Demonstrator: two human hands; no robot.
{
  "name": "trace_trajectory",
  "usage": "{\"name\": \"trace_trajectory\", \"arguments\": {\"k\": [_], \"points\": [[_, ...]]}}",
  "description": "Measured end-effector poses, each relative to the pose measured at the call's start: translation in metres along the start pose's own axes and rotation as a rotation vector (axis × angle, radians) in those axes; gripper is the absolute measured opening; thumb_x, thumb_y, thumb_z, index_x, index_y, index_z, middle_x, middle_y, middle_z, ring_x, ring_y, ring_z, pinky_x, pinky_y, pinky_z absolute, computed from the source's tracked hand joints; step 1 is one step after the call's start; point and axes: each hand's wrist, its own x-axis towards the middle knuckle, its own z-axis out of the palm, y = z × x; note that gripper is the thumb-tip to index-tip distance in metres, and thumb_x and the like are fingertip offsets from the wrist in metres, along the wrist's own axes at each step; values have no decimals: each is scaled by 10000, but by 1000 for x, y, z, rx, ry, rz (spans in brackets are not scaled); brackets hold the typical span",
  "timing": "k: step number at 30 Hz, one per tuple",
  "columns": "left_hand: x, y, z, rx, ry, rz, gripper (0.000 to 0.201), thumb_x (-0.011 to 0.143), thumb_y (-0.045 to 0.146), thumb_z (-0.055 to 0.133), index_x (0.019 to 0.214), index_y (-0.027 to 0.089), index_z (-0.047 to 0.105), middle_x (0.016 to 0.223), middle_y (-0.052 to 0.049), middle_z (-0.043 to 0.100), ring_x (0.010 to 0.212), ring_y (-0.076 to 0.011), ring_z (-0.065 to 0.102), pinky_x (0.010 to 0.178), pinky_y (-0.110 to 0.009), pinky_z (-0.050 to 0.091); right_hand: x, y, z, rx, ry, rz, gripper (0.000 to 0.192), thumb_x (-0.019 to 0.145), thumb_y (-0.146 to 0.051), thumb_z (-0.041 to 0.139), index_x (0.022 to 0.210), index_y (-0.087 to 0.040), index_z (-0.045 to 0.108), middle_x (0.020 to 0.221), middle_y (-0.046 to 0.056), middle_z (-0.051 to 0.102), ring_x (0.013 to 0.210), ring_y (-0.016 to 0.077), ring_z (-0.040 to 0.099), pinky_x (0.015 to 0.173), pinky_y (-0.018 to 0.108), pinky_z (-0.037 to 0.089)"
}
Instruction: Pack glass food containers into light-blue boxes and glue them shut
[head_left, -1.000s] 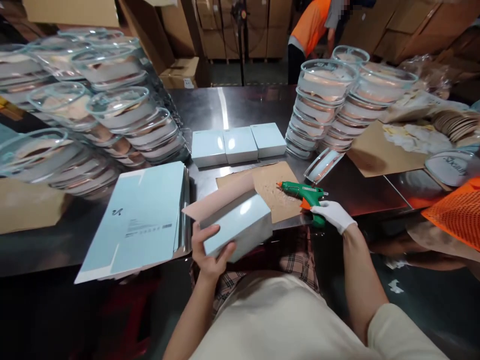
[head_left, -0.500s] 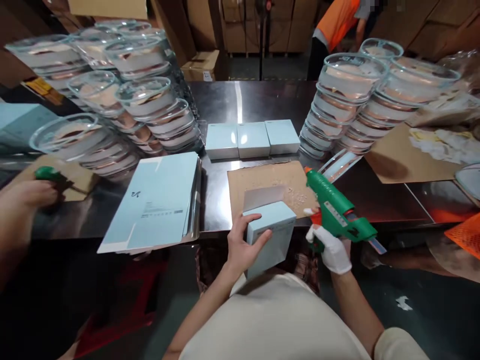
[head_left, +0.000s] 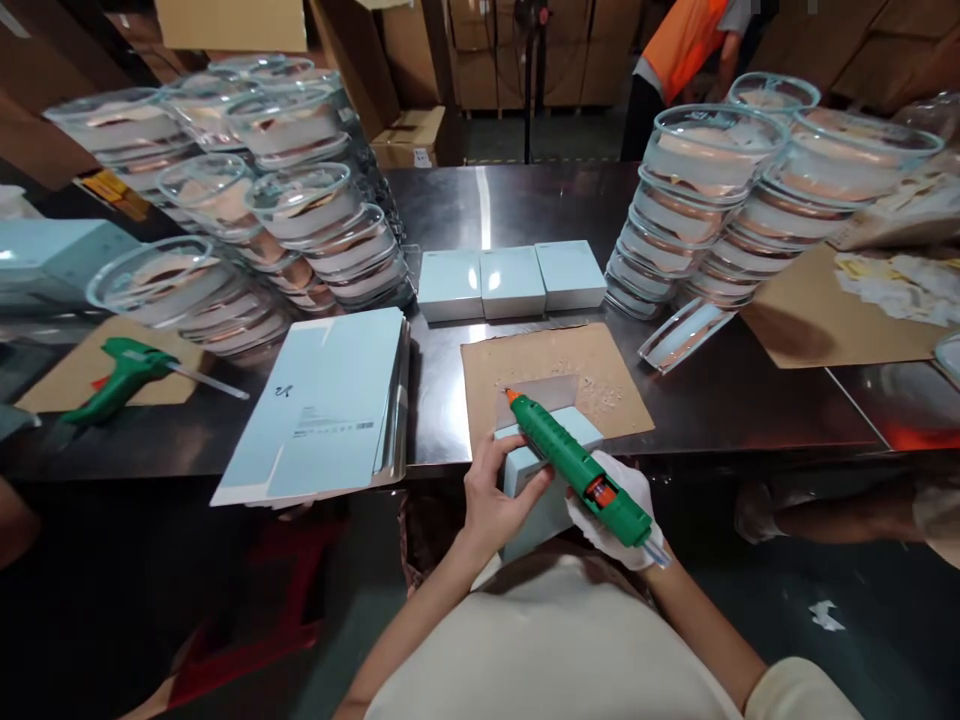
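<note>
My bare left hand (head_left: 498, 500) grips a light blue box (head_left: 541, 515) near the table's front edge, thumb on one side and fingers along its top. The box's flap (head_left: 551, 392) stands open at the far side. In my white-gloved right hand (head_left: 619, 510) is a green glue gun (head_left: 574, 455) with a clear glue stick at its rear. Its orange nozzle is over the flap's left end; whether it touches cannot be made out. Below lies a piece of cardboard (head_left: 480, 365) with small glue bits on it.
Three closed blue boxes (head_left: 512, 280) stand in a row behind the cardboard. Flat blue box blanks (head_left: 322, 400) are piled left. Round clear containers (head_left: 300, 205) are stacked left, more containers (head_left: 690, 190) right. Another green glue gun (head_left: 124, 375) lies far left. A person in an orange vest (head_left: 679, 45) is behind.
My right hand has brought the glue gun left, from beside the box to over its flap. At far left, another person's hand has let go of the second glue gun and withdrawn.
</note>
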Motion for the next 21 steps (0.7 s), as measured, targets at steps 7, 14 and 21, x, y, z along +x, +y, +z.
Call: {"name": "trace_trajectory", "arguments": {"k": [7,14,21], "points": [[-5,-6,-14,3,70,-101,373,842,511,812,1092,244,743,1098,-68,708,1080,-259,682,939,-369,552,-11,42,-19,116,156,314,213,772,-433,755,758,-257,637,695,28,699,616,223,658,592,366,565],[-6,-5,-25,-70,65,-150,387,840,515,810,1109,247,733,1133,-65,692,1136,-263,653,1015,-379,506,42,86,-38,422,130,874,485,736,-632,680,894,-174,711,736,102,767,462,190,592,420,310,441],[-3,-4,-30,-199,86,-195,442,822,576,803,1100,244,716,1089,-53,674,1040,-246,662,913,-342,522,70,74,-71,-172,90,913,414,834,-546,699,598,-208,669,665,124,724,828,303,747,725,355,554]]}}
